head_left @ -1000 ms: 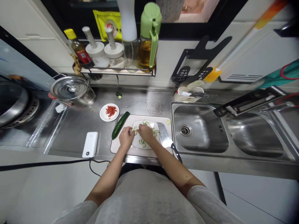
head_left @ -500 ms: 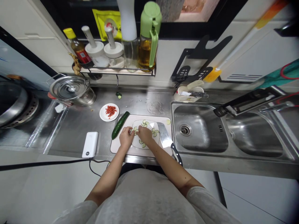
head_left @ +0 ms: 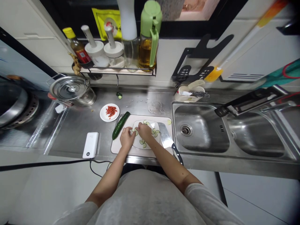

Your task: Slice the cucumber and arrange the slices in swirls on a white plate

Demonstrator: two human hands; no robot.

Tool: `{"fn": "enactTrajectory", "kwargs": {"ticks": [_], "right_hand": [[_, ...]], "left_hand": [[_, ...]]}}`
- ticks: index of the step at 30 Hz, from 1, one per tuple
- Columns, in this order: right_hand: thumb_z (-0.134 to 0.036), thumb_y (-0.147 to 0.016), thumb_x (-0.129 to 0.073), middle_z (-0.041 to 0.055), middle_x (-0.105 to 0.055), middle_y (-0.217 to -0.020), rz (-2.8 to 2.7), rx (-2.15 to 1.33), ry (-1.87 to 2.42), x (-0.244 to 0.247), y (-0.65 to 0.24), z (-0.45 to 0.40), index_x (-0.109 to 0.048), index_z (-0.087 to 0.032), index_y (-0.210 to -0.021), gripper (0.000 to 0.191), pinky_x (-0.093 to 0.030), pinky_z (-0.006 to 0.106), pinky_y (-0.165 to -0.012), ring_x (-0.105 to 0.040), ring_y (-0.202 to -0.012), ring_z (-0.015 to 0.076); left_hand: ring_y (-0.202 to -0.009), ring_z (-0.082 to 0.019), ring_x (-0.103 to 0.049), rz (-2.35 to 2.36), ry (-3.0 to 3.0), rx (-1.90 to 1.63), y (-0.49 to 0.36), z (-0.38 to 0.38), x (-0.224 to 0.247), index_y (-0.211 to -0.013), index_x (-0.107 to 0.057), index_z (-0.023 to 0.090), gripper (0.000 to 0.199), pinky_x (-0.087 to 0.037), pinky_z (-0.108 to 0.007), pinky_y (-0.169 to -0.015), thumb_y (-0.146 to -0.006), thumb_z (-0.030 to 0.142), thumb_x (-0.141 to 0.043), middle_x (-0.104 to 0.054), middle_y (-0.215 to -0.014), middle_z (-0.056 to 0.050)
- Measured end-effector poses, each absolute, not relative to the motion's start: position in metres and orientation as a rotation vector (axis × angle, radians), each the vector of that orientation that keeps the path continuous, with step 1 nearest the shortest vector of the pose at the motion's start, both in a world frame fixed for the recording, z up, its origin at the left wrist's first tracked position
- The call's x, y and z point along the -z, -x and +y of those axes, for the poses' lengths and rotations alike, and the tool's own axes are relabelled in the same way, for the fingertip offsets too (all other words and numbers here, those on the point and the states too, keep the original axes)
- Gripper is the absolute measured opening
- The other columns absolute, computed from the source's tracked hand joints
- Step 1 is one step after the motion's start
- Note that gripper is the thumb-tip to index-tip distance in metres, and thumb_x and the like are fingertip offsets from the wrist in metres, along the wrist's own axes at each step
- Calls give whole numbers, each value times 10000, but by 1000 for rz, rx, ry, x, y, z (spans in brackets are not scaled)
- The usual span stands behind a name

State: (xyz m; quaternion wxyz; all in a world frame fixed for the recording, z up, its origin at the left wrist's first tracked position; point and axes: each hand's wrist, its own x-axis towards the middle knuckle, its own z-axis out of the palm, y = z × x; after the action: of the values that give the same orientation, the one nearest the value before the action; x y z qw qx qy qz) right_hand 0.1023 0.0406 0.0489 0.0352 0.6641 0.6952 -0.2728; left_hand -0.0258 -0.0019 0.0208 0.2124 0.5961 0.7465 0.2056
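A square white plate (head_left: 150,147) lies on the pale cutting board (head_left: 122,150), with thin cucumber slices (head_left: 155,132) set in curved pinwheel groups. My left hand (head_left: 127,137) is at the plate's left edge, its fingers curled; whatever they hold is too small to name. Over the plate's upper left, my right hand (head_left: 144,131) has its fingertips pressed together beside a slice group, and their contents are hidden. A whole cucumber (head_left: 121,125) rests along the board's left edge. The knife (head_left: 165,136) lies to the right, its blade partly on the plate.
Left of the board are a small plate (head_left: 102,116) of red pieces and a white power bank (head_left: 90,145). A lidded pot (head_left: 86,97) stands behind them. The double sink (head_left: 201,128) is on the right, under a bottle rack's (head_left: 138,72) level.
My right hand has shifted slightly up over the plate, showing more of the lower slice group. My left hand has barely moved.
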Motion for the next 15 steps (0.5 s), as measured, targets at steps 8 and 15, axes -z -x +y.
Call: {"fn": "enactTrajectory", "kwargs": {"ticks": [8,15], "right_hand": [[-405,-958,-429,85,-675,-985,2133,810,-2006,-48,-101,47,-576,-181,-1086,297,-420,261,-684,-616,-880,188],[-404,-951,-440,78,-675,-956,2128,810,-2022,-47,-103,49,-581,-182,-1072,289,-418,254,-688,-619,-873,187]], "left_hand": [[-823,-172,-556,2103,-1643,-550,25,0,-22,-985,-596,238,226,-377,-267,-681,-800,356,-650,-545,-881,-14],[-823,-170,-561,2108,-1649,-534,25,2,-22,-994,-595,243,236,-380,-266,-680,-804,371,-651,-543,-896,-15]]}}
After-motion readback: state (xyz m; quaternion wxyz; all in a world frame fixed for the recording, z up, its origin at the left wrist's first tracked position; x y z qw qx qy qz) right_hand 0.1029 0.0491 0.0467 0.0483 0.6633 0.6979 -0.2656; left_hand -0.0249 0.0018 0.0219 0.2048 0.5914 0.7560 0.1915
